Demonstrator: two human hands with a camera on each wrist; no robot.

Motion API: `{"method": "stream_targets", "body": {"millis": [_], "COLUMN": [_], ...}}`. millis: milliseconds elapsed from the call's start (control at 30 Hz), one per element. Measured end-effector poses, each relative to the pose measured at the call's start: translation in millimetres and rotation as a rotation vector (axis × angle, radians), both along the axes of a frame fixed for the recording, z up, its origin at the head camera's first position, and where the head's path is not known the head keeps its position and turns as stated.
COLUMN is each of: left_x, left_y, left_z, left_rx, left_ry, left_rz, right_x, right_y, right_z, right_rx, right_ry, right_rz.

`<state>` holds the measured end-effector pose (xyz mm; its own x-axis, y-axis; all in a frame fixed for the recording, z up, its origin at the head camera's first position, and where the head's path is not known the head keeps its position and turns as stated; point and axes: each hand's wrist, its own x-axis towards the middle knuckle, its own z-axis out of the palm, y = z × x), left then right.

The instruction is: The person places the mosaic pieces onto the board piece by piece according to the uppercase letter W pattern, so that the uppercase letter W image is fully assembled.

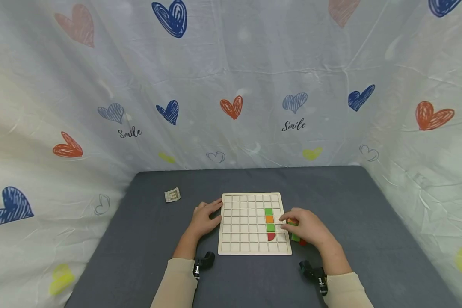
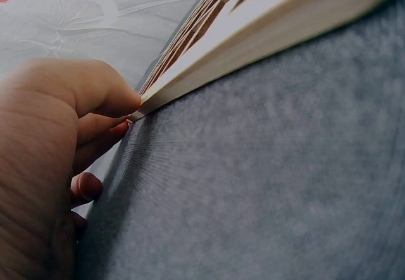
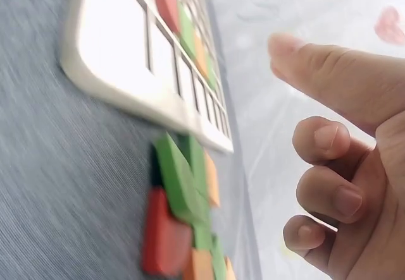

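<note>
A pale gridded board (image 1: pixel 240 247) lies on the dark grey table. One of its columns holds a green block (image 1: pixel 268 211), an orange block (image 1: pixel 269 219), another green block (image 1: pixel 270 228) and a red piece (image 1: pixel 271 236) with a rounded corner. My left hand (image 1: pixel 203 220) touches the board's left edge with thumb and fingertips. Above the board's right edge hovers my right hand (image 1: pixel 308 225), thumb and index finger apart, the other fingers loosely bent, nothing between them. Beneath it, partly hidden, are loose green blocks (image 3: pixel 180 185), a red block (image 3: pixel 166 229) and orange blocks (image 3: pixel 202 264).
A small printed paper tag (image 1: pixel 172 195) lies on the table (image 1: pixel 246 282), left of the board toward the back. A white sheet (image 1: pixel 200 141) printed with hearts hangs behind the table and along both sides. Each wrist wears a black camera.
</note>
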<state>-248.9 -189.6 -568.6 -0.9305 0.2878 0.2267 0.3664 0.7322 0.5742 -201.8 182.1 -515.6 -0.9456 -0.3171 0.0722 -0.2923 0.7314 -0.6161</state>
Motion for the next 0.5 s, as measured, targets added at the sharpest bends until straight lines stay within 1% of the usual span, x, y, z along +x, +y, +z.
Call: {"method": "stream_targets", "body": {"millis": [133,267,500], "left_x": [-0.8,-1.0,-1.7], "left_y": [0,0,1], "left_z": [-1.6,-1.9,-1.9], "left_rx": [-0.007,-0.007,-0.003], "left_ry": [-0.015,-0.024,-0.024], "left_rz": [0.005,0.009,0.015], "right_x": [-2.0,-3.5,-6.4], "right_y": [15,31,53], "right_z": [1.9,-0.4,-8.7], "right_rx": [-0.029,-0.043,-0.020], "right_ry": [-0.002,-0.016,-0.041], "right_rz": [-0.050,-0.093,-0.149]}}
